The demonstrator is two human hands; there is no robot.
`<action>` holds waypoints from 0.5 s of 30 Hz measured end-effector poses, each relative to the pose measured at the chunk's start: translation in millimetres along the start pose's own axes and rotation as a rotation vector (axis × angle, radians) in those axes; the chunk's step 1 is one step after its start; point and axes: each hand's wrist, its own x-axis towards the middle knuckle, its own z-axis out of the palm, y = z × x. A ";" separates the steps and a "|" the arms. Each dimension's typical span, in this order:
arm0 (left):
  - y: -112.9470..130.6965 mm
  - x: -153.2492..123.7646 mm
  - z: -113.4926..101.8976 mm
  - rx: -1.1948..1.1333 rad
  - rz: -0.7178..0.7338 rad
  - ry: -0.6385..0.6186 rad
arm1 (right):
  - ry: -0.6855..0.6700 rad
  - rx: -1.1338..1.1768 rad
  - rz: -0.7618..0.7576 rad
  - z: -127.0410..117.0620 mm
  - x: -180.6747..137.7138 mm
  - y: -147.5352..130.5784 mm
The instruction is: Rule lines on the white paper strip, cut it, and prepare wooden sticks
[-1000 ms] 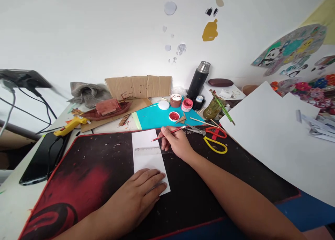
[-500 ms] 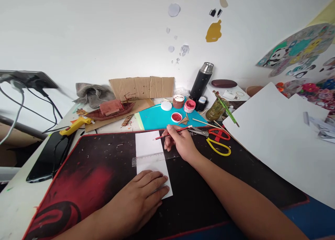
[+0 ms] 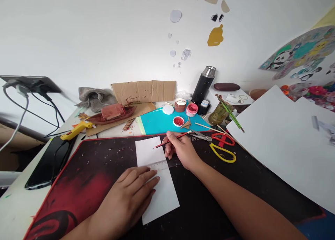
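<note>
Pinched in the fingers of the right hand (image 3: 184, 152), a red pencil (image 3: 162, 144), with tip over the far part of the white paper (image 3: 165, 196); contact not clear. Under the flat, spread fingers of the left hand (image 3: 129, 194), the same paper, with a clear ruler (image 3: 158, 163) at the fingertips. From too light pressing there, perhaps sliding of paper or ruler. Just beyond the right fingers, scissors (image 3: 210, 139); farther, uncovered red paint (image 3: 178, 121), perhaps tipped by careless reach.

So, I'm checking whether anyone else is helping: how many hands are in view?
2: the left hand, lying over the white paper, and the right hand, at the paper's far right edge, holding the pencil. No others show.
</note>
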 end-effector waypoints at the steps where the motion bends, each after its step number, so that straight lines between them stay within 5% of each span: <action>1: -3.2 0.6 0.6 0.031 -0.015 -0.002 | 0.000 0.015 0.012 0.4 -0.2 -0.3; 10: -9.4 -6.0 6.0 0.203 -0.076 -0.087 | -0.096 0.123 0.175 10.5 -10.8 -1.7; 15: -6.0 -6.8 9.2 0.241 -0.086 -0.118 | -0.047 0.104 0.090 4.9 -5.8 -5.1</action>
